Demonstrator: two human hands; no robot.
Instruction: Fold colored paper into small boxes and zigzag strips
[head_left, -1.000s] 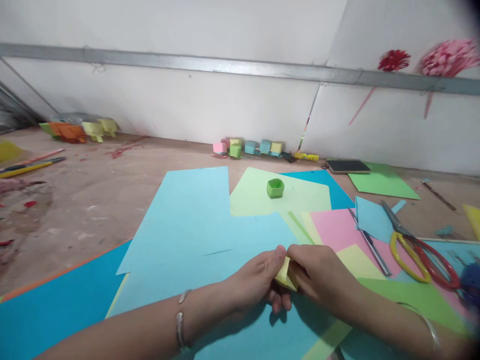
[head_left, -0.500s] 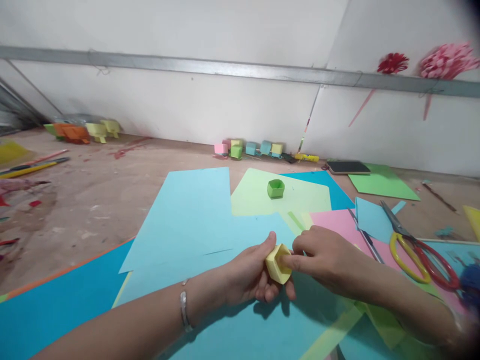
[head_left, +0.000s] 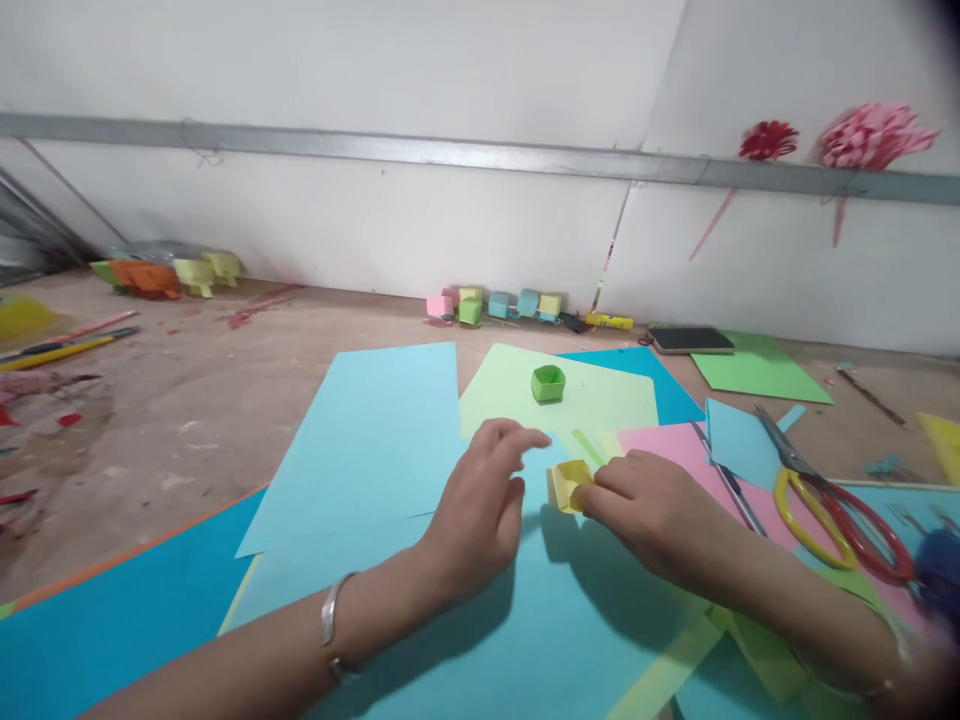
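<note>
A small yellow paper box [head_left: 568, 486] is pinched by its right side in my right hand [head_left: 637, 505], above the light blue paper [head_left: 375, 450]. To the left of the box, apart from it, my left hand [head_left: 484, 500] is raised with its index finger stretched out and its other fingers curled, holding nothing visible. A green paper box [head_left: 548, 384] stands farther back on a pale green sheet [head_left: 487, 385].
Scissors [head_left: 814, 500] and a pen [head_left: 739, 495] lie at the right on pink and blue paper. A phone [head_left: 690, 341] is behind them. Small paper boxes [head_left: 499, 304] line the wall, with orange pieces [head_left: 146, 279] at the far left.
My left hand has let go of the yellow box and turned over, moving up and left. The box now hangs from my right hand alone, slightly higher.
</note>
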